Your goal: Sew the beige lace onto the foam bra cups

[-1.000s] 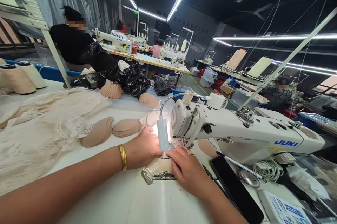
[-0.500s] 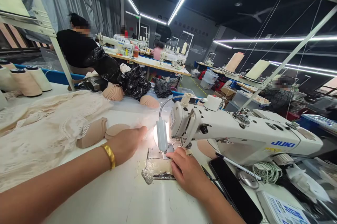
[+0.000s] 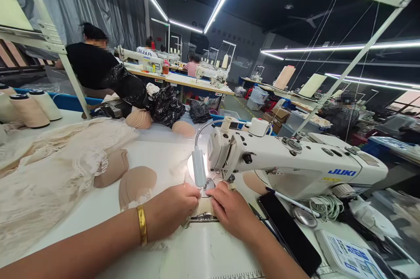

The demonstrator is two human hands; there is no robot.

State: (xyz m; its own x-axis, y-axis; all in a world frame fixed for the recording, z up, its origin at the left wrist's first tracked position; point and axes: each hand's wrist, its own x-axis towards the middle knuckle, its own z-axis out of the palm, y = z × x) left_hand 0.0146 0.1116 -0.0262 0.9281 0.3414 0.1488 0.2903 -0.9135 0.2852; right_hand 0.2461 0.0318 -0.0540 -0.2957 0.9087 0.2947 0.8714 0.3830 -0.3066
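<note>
My left hand [image 3: 172, 209], with a gold bracelet at the wrist, is just left of the needle area of the white sewing machine [image 3: 288, 161]. Its fingers are pinched together on sheer pale fabric [image 3: 187, 177]. My right hand [image 3: 231, 209] is at the right side of the presser foot, fingers bent and close together; what they hold, if anything, is too small to tell. A lit lamp [image 3: 198, 167] on a bent neck hangs over the needle and partly hides it. Beige oval pads [image 3: 138, 185] lie left of my left hand.
Cream lace [image 3: 55, 169] covers the table's left side, with thread cones [image 3: 29, 108] behind. A black phone [image 3: 288, 233], a pen and a white box [image 3: 348, 255] lie at the right. Black plastic bags [image 3: 167, 106] stand behind the machine. Other people sit further back.
My left hand has moved right and down to the needle area, and the sheer fabric now lies beside the lamp. My right hand has stayed at the presser foot. More of the beige pads shows.
</note>
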